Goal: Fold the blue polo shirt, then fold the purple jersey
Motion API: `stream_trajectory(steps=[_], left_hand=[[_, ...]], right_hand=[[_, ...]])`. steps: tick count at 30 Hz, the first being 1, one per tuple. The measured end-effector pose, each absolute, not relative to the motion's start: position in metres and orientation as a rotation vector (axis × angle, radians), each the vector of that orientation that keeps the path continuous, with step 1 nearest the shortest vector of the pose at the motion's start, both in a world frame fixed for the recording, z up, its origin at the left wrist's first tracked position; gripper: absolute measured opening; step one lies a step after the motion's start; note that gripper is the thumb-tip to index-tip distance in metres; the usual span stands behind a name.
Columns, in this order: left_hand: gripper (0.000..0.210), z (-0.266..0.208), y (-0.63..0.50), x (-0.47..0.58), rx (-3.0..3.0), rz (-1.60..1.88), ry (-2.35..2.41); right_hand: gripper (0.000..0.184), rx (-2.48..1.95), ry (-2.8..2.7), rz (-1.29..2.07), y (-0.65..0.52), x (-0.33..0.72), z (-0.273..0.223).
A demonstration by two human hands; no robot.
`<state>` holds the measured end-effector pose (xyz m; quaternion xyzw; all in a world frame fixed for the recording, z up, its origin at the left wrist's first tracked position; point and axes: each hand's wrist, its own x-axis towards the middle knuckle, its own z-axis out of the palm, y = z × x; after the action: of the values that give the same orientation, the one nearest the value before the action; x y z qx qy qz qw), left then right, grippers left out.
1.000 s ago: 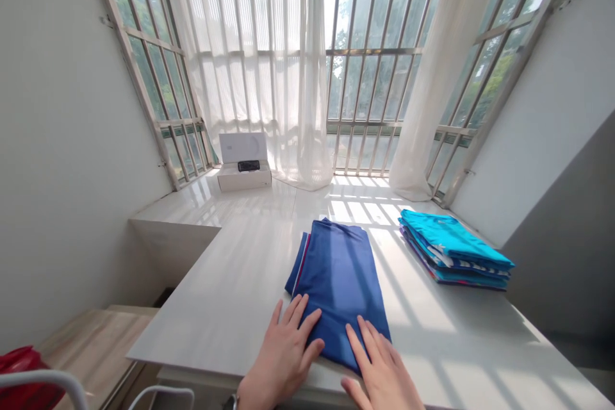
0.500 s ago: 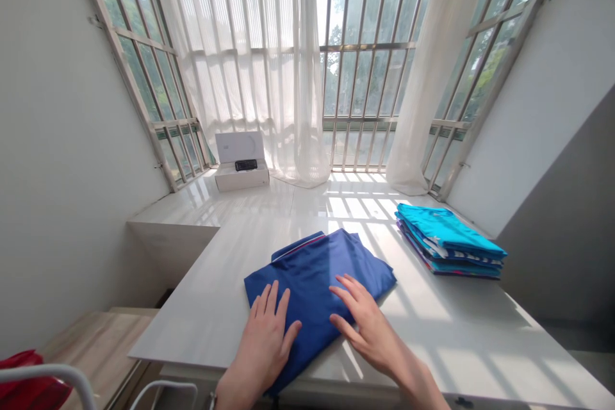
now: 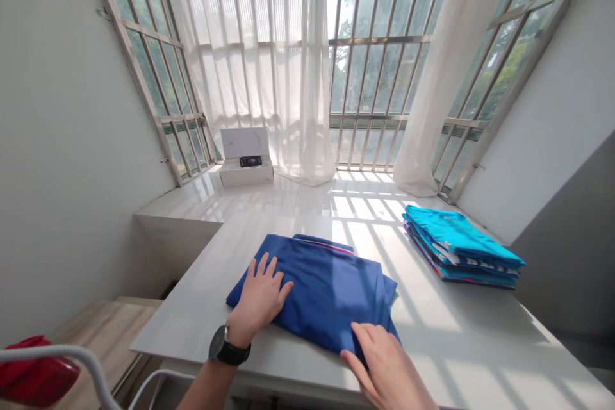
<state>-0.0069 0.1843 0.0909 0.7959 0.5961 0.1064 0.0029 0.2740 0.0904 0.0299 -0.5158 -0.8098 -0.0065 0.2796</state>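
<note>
1 L hand [image 3: 262, 301] on blue cloth [image 3: 317, 288], R hand [image 3: 384, 362] at edge, grip unclear.

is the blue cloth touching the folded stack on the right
Apart. The head view shows a strip of white tabletop between the blue cloth and the folded stack.

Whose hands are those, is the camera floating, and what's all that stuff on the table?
Not floating! A person wears the camera on their head, looking forward and down, so you see their own hands. No robot here. The left hand, with a black wristwatch, lies spread on folded blue cloth. The right hand touches its near edge; I can't tell whether it's pinching. To the right on the white table sits a stack of folded clothes, turquoise on top. Near the window is an open white box.
</note>
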Motion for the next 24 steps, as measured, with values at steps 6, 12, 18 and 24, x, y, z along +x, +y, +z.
stream_trajectory(steps=[6,12,18,24], left_hand=[[0.054,0.040,0.133,0.036,2.411,0.421,1.924],[0.065,0.026,0.134,0.021,2.481,0.362,1.779],[0.070,0.054,0.189,0.021,2.598,0.216,1.400],[0.074,0.078,0.239,0.057,2.733,0.173,1.107]], right_hand=[[0.029,-1.064,-2.406,0.210,0.088,0.246,0.045],[0.031,-1.257,-2.252,-0.011,0.114,0.273,0.041],[0.031,-1.260,-2.218,-0.038,0.105,0.277,0.023],[0.032,-1.321,-2.244,-0.091,0.094,0.262,0.027]])
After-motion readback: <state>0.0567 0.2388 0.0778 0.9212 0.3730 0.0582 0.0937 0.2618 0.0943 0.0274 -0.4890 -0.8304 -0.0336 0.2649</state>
